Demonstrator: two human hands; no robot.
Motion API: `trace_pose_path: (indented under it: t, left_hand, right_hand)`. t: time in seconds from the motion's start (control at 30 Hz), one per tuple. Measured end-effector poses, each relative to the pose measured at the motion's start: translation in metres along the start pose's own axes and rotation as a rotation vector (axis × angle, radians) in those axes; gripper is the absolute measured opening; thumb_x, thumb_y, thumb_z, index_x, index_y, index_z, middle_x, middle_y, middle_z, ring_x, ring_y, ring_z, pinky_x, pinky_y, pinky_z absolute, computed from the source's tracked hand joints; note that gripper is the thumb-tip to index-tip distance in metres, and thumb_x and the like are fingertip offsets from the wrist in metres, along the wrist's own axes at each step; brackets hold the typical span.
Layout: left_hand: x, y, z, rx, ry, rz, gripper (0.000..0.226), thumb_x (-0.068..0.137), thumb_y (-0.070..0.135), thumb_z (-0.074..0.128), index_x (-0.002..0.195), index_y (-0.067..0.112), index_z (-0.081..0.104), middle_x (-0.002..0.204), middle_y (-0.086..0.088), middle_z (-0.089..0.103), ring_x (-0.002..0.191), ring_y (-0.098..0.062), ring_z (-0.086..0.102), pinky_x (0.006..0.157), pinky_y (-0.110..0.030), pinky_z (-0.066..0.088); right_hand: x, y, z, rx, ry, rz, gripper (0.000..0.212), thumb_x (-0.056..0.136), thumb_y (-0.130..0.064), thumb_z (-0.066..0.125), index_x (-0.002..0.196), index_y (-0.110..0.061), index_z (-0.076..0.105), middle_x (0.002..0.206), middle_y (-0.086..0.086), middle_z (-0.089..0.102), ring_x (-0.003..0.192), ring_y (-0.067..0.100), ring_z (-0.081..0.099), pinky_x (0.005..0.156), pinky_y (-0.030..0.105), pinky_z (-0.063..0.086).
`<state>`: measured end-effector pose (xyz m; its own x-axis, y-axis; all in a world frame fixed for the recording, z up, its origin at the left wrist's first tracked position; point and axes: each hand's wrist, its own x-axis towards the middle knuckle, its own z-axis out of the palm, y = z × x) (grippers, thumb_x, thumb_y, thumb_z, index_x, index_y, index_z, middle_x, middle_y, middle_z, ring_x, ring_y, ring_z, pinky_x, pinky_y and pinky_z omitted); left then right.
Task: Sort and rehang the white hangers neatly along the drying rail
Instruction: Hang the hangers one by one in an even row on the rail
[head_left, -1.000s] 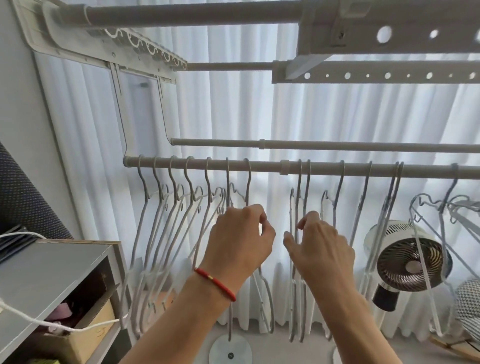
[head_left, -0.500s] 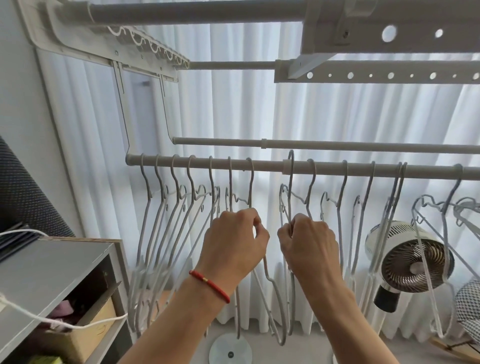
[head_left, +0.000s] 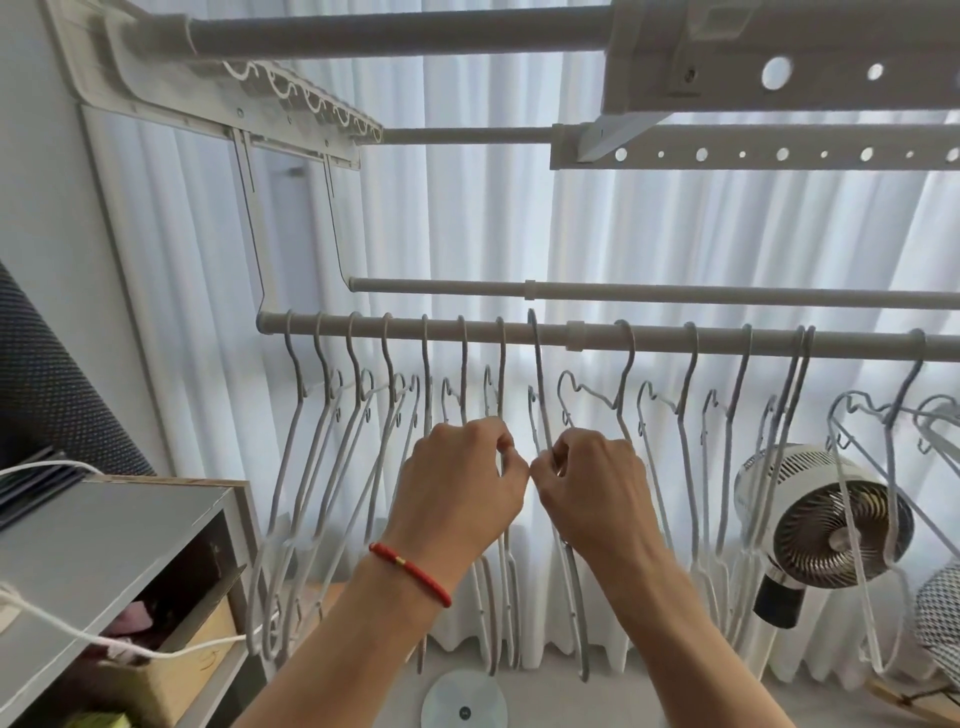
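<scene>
Raised hanger (head_left: 540, 384): shifted left of rail (head_left: 675, 343) collar, hook above rail, not yet seated; right hand (head_left: 587, 483) pinched it; left hand (head_left: 462, 478) pinched neighbouring hanger (head_left: 501, 374).

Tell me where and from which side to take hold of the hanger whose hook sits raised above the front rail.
Grip the raised hanger on its thin straight neck just below the hook, coming from the near side, under the front rail. That bare stretch hangs clear between neighbouring hangers, and the right hand already pinches there, so the hook can be steered onto the rail.
</scene>
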<state>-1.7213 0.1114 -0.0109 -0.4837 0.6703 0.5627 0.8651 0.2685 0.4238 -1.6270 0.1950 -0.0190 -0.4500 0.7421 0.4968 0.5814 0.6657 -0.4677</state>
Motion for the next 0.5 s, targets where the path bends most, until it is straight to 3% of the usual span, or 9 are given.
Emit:
trace_pose_path:
  t: [0.27,0.5]
  left_hand:
    - [-0.0028,0.0000,-0.0033,0.007,-0.002,0.005,0.019,0.093,0.034,0.056,0.102,0.025,0.070,0.080,0.004,0.074,0.075,-0.014,0.070,0.076,-0.031,0.060]
    - [-0.0049,-0.0011,-0.0048,0.007,-0.001,-0.003,0.020,0.093,0.034,0.056,0.103,0.024,0.071,0.081,0.004,0.073,0.075,-0.014,0.069,0.075,-0.029,0.058]
  right_hand:
    - [-0.0030,-0.0021,0.0092,0.080,-0.004,0.046,0.032,0.095,-0.025,0.055,0.070,-0.005,0.060,0.056,0.008,0.065,0.052,0.026,0.067,0.060,0.043,0.059]
    - [-0.0050,-0.0012,0.0098,0.107,-0.006,0.057,0.031,0.095,-0.026,0.056,0.072,-0.005,0.062,0.058,0.009,0.066,0.056,0.026,0.067,0.059,0.041,0.058]
